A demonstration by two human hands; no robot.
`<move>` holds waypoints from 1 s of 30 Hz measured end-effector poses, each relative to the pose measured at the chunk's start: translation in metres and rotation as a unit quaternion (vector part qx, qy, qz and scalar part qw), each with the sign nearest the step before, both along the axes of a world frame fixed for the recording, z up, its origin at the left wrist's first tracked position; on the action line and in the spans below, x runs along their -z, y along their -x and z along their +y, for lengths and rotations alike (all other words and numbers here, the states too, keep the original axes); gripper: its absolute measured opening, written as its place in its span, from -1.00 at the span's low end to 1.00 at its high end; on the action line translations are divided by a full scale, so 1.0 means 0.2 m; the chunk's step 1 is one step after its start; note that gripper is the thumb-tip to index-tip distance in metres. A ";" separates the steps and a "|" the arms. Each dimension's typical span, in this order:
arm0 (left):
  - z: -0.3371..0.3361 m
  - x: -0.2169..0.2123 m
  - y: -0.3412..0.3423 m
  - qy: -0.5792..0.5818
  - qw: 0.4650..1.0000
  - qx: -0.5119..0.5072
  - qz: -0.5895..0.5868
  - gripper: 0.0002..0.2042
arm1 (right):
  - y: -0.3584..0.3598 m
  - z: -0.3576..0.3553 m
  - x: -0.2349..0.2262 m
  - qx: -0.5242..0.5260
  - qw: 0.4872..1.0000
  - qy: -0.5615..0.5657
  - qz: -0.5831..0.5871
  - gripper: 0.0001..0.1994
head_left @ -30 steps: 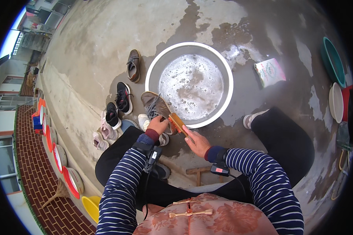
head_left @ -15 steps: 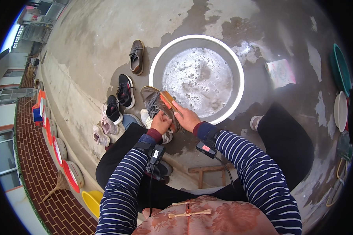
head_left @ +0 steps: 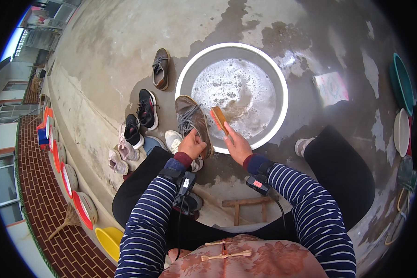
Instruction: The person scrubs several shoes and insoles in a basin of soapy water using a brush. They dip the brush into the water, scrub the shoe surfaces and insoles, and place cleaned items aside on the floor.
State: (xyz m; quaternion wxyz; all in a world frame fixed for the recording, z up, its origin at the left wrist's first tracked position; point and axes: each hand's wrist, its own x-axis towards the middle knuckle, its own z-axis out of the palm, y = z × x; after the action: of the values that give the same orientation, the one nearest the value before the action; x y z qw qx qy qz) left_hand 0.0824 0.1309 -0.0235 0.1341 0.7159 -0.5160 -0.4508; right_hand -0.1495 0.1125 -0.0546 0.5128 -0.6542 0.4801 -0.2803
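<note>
Left grip [head_left: 192,145] seemingly pinches a brown shoe [head_left: 196,119]; right grip [head_left: 238,146] clasps a brush [head_left: 219,117].

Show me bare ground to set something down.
Free: wet ground between the basin and the pale packet, and the wide concrete beyond the basin. Crowded: left of the basin, with loose shoes and the left hand holding a brown shoe.

Floor [head_left: 106,60]: pale concrete with dark wet patches [head_left: 283,36]
Brickwork [head_left: 46,197]: red-brown, along the left
Window [head_left: 5,187]: pale-framed, beyond the brickwork
Sky [head_left: 11,44]: bright, at upper left
</note>
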 end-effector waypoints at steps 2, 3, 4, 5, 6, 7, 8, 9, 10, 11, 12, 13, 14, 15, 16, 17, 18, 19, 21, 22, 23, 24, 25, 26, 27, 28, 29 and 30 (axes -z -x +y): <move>-0.01 -0.03 0.01 -0.003 1.000 0.007 0.001 -0.71 | -0.05 0.10 -0.10 -0.039 0.998 0.036 -0.023 -0.41; 0.00 -0.05 0.01 0.002 1.000 0.012 0.008 -0.71 | -0.08 0.11 -0.14 -0.047 0.997 0.036 -0.046 -0.40; -0.01 -0.07 0.01 -0.011 1.000 0.013 0.003 -0.71 | -0.11 0.10 -0.16 -0.052 0.998 0.014 -0.029 -0.39; 0.00 -0.09 0.00 -0.023 0.996 0.057 -0.066 -0.69 | -0.15 0.06 -0.18 -0.050 0.999 0.011 -0.007 -0.41; 0.00 -0.10 0.01 -0.010 0.996 0.068 -0.061 -0.69 | -0.19 0.01 -0.19 -0.059 0.998 -0.001 0.026 -0.42; 0.00 -0.11 0.01 -0.011 0.995 0.077 -0.066 -0.68 | -0.23 -0.07 -0.18 -0.056 0.998 0.003 0.035 -0.45; -0.01 -0.12 0.01 -0.043 0.992 0.083 -0.082 -0.67 | -0.27 -0.16 -0.16 -0.071 0.995 -0.019 0.069 -0.47; -0.01 -0.13 0.01 -0.020 0.993 0.091 -0.075 -0.64 | -0.29 -0.23 -0.15 -0.054 0.996 -0.012 0.068 -0.50; -0.02 -0.13 0.01 -0.025 0.992 0.094 -0.078 -0.61 | -0.31 -0.26 -0.13 -0.024 0.997 -0.010 0.066 -0.50; -0.03 -0.13 0.02 -0.031 0.991 0.098 -0.081 -0.58 | -0.31 -0.27 -0.12 -0.016 0.997 -0.023 0.069 -0.48; -0.03 -0.13 0.02 -0.033 0.991 0.102 -0.084 -0.55 | -0.31 -0.27 -0.10 0.000 0.996 -0.039 0.085 -0.45; -0.04 -0.13 0.03 -0.031 0.992 0.088 -0.084 -0.50 | -0.29 -0.24 -0.09 -0.008 0.995 -0.052 0.085 -0.45; -0.04 -0.13 0.03 -0.025 0.993 0.076 -0.083 -0.45 | -0.26 -0.17 -0.09 -0.006 0.994 -0.060 0.090 -0.45; -0.05 -0.12 0.03 -0.041 0.994 0.058 -0.083 -0.40 | -0.22 -0.08 -0.09 -0.011 0.991 -0.079 0.105 -0.45; -0.05 -0.12 0.03 -0.020 0.994 0.071 -0.079 -0.37 | -0.20 0.01 -0.09 -0.004 0.992 -0.065 0.104 -0.43; -0.05 -0.12 0.02 -0.022 0.994 0.075 -0.076 -0.34 | -0.17 0.08 -0.09 0.019 0.999 -0.019 0.042 -0.42; -0.05 -0.11 0.01 -0.025 0.994 0.078 -0.074 -0.31 | -0.14 0.14 -0.09 0.031 1.000 0.003 -0.002 -0.41; -0.04 -0.11 0.01 -0.028 0.993 0.075 -0.084 -0.32 | -0.10 0.18 -0.10 0.017 1.000 0.001 -0.007 -0.40; -0.03 -0.11 -0.01 -0.026 0.991 0.090 -0.100 -0.36 | -0.04 0.30 -0.15 0.010 1.000 0.019 -0.016 -0.39; -0.03 -0.11 -0.01 -0.032 0.990 0.086 -0.107 -0.37 | -0.03 0.34 -0.18 -0.020 1.000 -0.021 -0.001 -0.39; -0.02 -0.11 -0.01 -0.025 0.990 0.082 -0.110 -0.46 | -0.04 0.38 -0.21 -0.034 0.999 -0.036 0.015 -0.38; -0.01 -0.11 0.00 -0.007 0.991 0.078 -0.112 -0.49 | -0.05 0.40 -0.24 -0.061 0.995 -0.067 0.045 -0.38; 0.00 -0.12 0.01 0.013 0.991 0.067 -0.111 -0.53 | -0.07 0.39 -0.26 -0.063 0.994 -0.069 0.049 -0.39; 0.02 -0.13 0.02 0.023 0.991 0.052 -0.118 -0.56 | -0.10 0.38 -0.27 -0.035 0.997 -0.062 0.042 -0.39; 0.01 -0.14 0.03 0.067 0.986 0.088 -0.125 -0.58 | -0.13 0.34 -0.27 -0.018 0.996 -0.069 0.049 -0.40; 0.01 -0.16 0.04 0.102 0.978 0.120 -0.139 -0.59 | -0.15 0.29 -0.26 -0.009 0.992 -0.104 0.068 -0.40; 0.01 -0.17 0.05 0.117 0.971 0.147 -0.151 -0.61 | -0.16 0.22 -0.24 0.015 0.989 -0.129 0.073 -0.42; 0.00 -0.19 0.04 0.121 0.961 0.198 -0.149 -0.62 | -0.16 0.15 -0.21 0.015 0.987 -0.150 0.063 -0.40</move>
State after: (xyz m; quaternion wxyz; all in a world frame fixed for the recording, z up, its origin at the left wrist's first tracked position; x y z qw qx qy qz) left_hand 0.0734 0.1318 0.0151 0.0494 0.6370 -0.7120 -0.2912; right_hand -0.1181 0.1429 -0.0117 0.5699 -0.5789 0.5576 -0.1706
